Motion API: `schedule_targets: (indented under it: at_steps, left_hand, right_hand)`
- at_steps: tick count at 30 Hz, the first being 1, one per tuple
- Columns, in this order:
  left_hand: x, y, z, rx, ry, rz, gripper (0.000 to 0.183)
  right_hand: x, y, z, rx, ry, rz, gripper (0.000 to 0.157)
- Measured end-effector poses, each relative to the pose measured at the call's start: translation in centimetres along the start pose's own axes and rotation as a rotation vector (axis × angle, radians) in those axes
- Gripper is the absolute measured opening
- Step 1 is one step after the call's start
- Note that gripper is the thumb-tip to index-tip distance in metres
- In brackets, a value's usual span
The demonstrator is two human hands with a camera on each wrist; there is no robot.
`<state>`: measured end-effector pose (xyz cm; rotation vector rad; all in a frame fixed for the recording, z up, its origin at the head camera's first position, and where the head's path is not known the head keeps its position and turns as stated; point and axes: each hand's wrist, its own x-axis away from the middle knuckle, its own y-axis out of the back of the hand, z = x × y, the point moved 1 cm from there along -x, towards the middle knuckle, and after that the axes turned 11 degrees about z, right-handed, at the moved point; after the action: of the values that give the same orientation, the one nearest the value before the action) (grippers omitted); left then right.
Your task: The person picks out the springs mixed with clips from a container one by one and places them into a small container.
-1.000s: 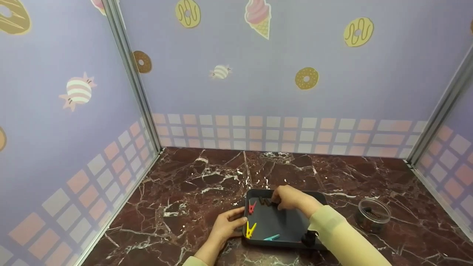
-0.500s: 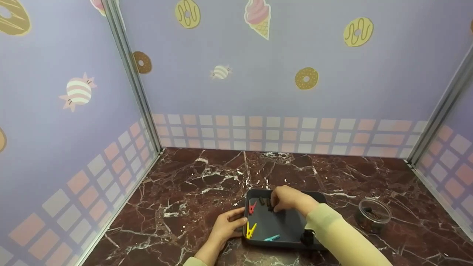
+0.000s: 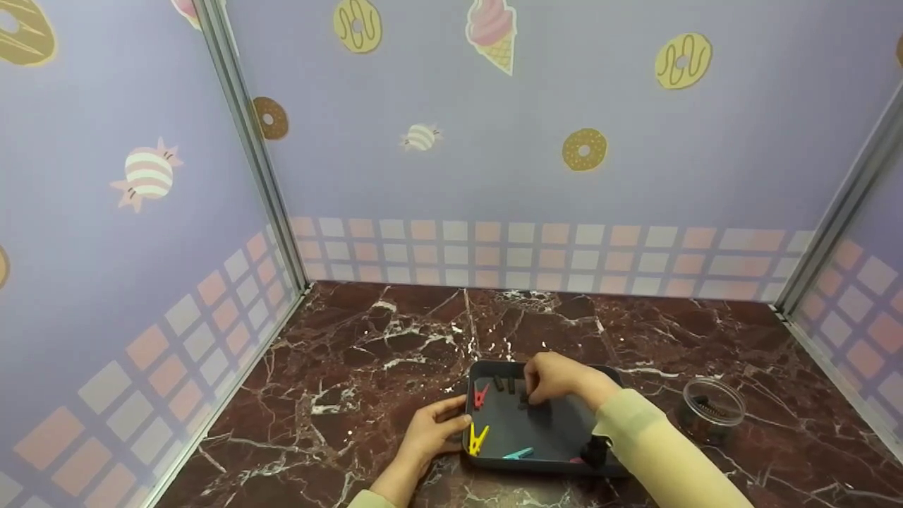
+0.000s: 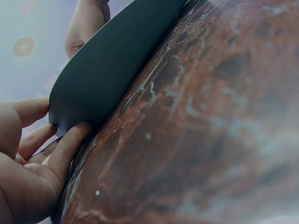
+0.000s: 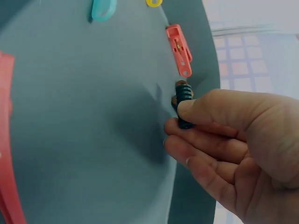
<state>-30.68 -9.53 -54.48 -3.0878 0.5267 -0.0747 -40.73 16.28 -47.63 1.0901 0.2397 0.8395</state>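
Thumb and fingers of my right hand (image 3: 554,377) pinch a small dark ribbed cylinder (image 5: 185,93) over the far side of a dark tray (image 3: 532,427). Two similar dark cylinders (image 3: 505,384) lie left of that hand, near the tray's back wall; in the right wrist view they are mostly hidden behind the held one. Straight fingers of my left hand (image 3: 430,429) touch the tray's left side, with fingertips against its outer wall in the left wrist view. Along the tray's left lie a red clothespin (image 3: 480,396) and a yellow clothespin (image 3: 478,439). A blue clothespin (image 3: 519,454) lies near the front.
Right of the tray stands a clear round tub (image 3: 712,409) with dark items inside, including a coil-like one. A red piece (image 5: 5,140) shows at the right wrist view's left edge. Patterned panels (image 3: 451,176) enclose the marbled tabletop (image 3: 381,339).
My right hand shifts slightly left, then back right with a dark cylinder in its fingers. Two dark cylinders now lie left of it, farther from the fingers. My left hand stays put.
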Motion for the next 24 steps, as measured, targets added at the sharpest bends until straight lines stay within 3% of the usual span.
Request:
schedule_targets:
  at_steps: [6,10,24]
  left_hand:
    - [-0.2,0.0,0.0,-0.079,-0.014,-0.025,0.049]
    - [-0.3,0.1,0.0,-0.081,-0.018,-0.025,0.049]
    - [0.1,-0.1,-0.1,0.025,0.030,0.000,0.053]
  right_hand:
    - [1.1,0.4,-0.6,-0.063,0.051,-0.009,0.011]
    - [2.1,0.4,-1.0,-0.077,0.058,-0.036,0.014]
    - [6.0,0.3,-2.4,-0.264,0.082,-0.191,0.013]
